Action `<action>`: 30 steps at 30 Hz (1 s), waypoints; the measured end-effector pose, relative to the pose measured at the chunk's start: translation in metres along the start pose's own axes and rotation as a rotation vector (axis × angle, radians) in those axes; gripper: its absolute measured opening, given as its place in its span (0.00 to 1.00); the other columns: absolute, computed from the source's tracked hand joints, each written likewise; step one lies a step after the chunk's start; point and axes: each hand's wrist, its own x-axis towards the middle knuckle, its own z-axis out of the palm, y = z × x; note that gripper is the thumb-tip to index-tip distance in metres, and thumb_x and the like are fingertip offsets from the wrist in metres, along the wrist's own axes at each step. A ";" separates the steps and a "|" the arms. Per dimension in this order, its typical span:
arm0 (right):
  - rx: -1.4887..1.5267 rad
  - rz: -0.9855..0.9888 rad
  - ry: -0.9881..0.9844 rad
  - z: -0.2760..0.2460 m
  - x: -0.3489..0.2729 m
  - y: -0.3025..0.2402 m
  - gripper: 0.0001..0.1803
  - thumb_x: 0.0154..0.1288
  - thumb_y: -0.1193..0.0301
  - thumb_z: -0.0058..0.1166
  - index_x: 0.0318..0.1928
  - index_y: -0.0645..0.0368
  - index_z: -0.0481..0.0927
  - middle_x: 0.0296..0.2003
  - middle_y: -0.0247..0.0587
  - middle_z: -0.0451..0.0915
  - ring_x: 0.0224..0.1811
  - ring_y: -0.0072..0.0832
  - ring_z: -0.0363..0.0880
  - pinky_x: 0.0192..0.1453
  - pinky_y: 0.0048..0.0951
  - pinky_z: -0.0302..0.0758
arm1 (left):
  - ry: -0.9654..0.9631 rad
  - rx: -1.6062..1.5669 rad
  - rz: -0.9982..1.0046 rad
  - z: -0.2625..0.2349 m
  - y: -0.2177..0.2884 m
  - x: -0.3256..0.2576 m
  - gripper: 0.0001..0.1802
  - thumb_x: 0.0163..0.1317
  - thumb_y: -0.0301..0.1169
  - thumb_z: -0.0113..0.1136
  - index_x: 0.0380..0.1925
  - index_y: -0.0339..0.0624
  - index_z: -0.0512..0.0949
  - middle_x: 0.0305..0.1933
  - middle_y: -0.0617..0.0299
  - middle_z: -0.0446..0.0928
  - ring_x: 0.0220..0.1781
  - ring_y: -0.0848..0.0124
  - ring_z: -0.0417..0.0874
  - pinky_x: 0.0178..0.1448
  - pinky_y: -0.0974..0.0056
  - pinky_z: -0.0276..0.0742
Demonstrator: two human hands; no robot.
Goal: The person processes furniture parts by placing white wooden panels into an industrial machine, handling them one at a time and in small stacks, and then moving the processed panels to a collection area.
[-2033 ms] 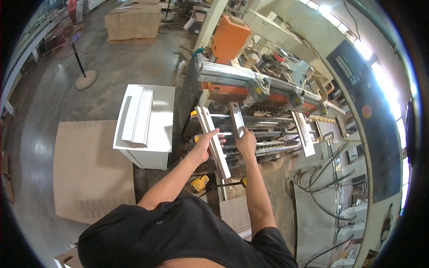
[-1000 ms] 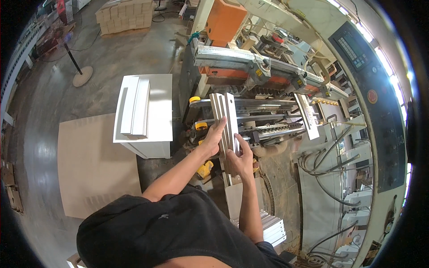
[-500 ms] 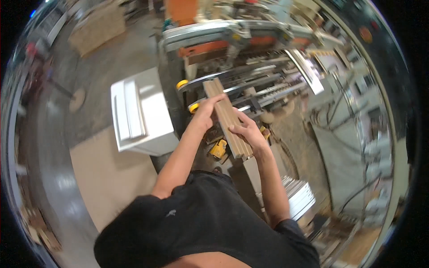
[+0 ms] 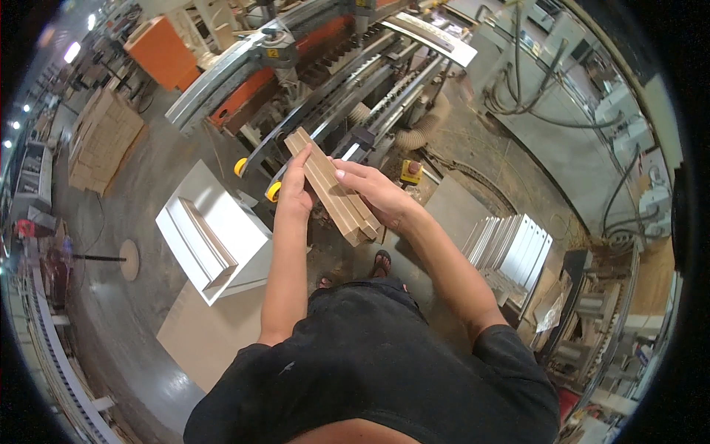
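Note:
A small bundle of brown wooden strips (image 4: 325,181) lies slanted between my two hands, in front of my body. The strips sit side by side, and their near ends are uneven. My left hand (image 4: 297,191) grips the bundle along its left side, thumb against the upper part. My right hand (image 4: 373,191) is closed over the right side, with fingers laid across the top face. Part of its grip is hidden by the hand itself.
A machine with metal rails (image 4: 355,92) and yellow-capped bar ends stands ahead. To the left is a white panel stack (image 4: 248,240) with narrow strips on it. Several white-faced panels (image 4: 510,248) are stacked at right. A yellow control box (image 4: 411,172) and a ribbed hose (image 4: 425,129) are beyond my right hand.
My view has turned, so the machine now appears farther left. My right hand has shifted its hold, its fingers now across the strips' top. The strips' near ends look more uneven.

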 end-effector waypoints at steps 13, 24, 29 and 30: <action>-0.227 -0.175 0.126 -0.077 -0.048 0.030 0.52 0.46 0.73 0.68 0.74 0.54 0.57 0.48 0.49 0.78 0.48 0.31 0.77 0.55 0.30 0.74 | -0.167 0.242 0.293 0.072 -0.074 -0.017 0.22 0.65 0.26 0.63 0.56 0.32 0.69 0.49 0.52 0.78 0.48 0.65 0.81 0.54 0.62 0.79; -0.237 -0.169 0.693 -0.209 -0.135 0.116 0.50 0.46 0.71 0.69 0.72 0.54 0.61 0.60 0.48 0.74 0.60 0.32 0.73 0.65 0.30 0.69 | 0.112 1.146 0.760 0.060 -0.076 0.041 0.28 0.64 0.38 0.66 0.57 0.31 0.70 0.59 0.47 0.75 0.61 0.62 0.76 0.65 0.58 0.70; -0.612 -0.128 1.134 -0.304 -0.210 0.173 0.48 0.48 0.63 0.66 0.71 0.60 0.62 0.68 0.53 0.66 0.71 0.42 0.66 0.75 0.34 0.60 | 0.386 1.598 0.651 -0.022 -0.033 0.009 0.23 0.63 0.40 0.66 0.48 0.33 0.76 0.45 0.49 0.81 0.47 0.59 0.80 0.56 0.59 0.74; -0.698 -0.068 1.201 -0.323 -0.225 0.184 0.48 0.49 0.63 0.65 0.71 0.59 0.62 0.68 0.53 0.67 0.70 0.45 0.66 0.75 0.35 0.61 | 0.364 1.685 0.517 -0.044 -0.029 0.001 0.21 0.63 0.41 0.65 0.44 0.32 0.76 0.39 0.51 0.79 0.41 0.60 0.78 0.51 0.59 0.73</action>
